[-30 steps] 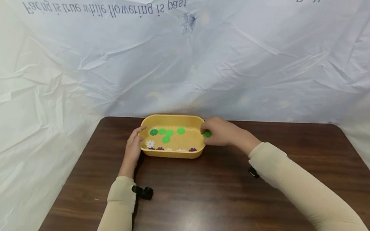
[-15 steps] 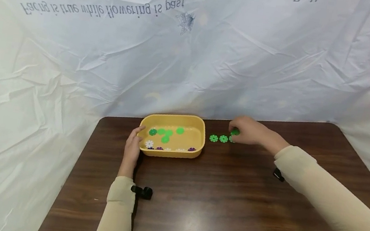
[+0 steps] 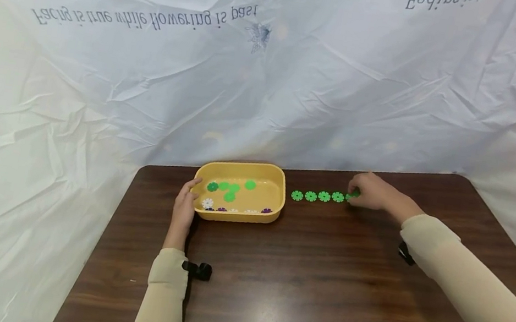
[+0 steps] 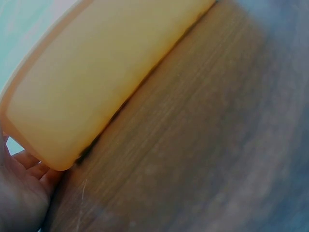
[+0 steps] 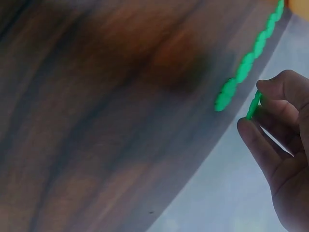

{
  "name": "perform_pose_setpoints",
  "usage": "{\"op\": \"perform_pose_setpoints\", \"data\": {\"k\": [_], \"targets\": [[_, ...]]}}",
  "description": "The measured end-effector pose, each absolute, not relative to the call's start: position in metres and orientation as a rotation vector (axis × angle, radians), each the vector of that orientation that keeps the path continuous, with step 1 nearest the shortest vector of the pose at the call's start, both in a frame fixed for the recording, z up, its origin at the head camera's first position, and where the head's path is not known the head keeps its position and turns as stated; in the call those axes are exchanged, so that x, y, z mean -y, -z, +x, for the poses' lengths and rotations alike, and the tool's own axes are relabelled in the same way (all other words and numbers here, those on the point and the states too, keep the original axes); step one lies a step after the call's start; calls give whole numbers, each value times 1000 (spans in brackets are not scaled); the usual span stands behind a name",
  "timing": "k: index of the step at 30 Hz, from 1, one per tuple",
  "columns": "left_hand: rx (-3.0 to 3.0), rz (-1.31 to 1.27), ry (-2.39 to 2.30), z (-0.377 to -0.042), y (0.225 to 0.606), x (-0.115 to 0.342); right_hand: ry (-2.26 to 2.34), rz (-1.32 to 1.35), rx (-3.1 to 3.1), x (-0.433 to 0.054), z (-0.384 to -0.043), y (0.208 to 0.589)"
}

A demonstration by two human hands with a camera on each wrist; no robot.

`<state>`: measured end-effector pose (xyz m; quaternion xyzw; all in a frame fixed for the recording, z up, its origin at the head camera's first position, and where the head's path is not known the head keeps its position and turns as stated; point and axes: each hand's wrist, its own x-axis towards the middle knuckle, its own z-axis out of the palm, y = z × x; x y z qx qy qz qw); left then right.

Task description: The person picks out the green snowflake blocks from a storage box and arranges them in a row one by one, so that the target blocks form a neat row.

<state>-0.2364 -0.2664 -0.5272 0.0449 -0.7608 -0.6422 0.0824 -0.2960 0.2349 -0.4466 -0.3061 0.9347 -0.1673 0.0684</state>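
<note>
My left hand (image 3: 183, 210) holds the left end of a yellow plastic tray (image 3: 274, 218), its fingertips over the rim. In the left wrist view, fingers (image 4: 41, 171) lie against the tray's corner. Inside the tray are light green discs (image 3: 230, 197), a darker green one (image 3: 212, 187), and white and purple ones along the near wall. My right hand (image 3: 375, 192) pinches a green notched snowflake disc (image 5: 254, 105) between thumb and fingertips, above the right end of a row of green discs (image 3: 324, 196). This row lies flat on the table, rightward from the tray.
The dark brown wooden table (image 3: 271, 274) ends at the back against a white printed cloth (image 3: 267, 101) that hangs close behind the tray and the row. Black wrist cameras (image 3: 197, 270) sit on both forearms.
My right hand has moved rightward from the tray's right edge along the row with a green disc in its fingers, uncovering the discs on the table. The left hand stays on the tray.
</note>
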Motion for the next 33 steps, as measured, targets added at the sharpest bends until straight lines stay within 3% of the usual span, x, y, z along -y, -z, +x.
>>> {"op": "perform_pose_setpoints", "data": {"k": [16,33], "targets": [[2260,142,1931,-237,528,266,531,-809,-2865,-270,-300,469],[2260,126,1931,-238,529,267,523,-810,-2855,-269,-301,475]]}}
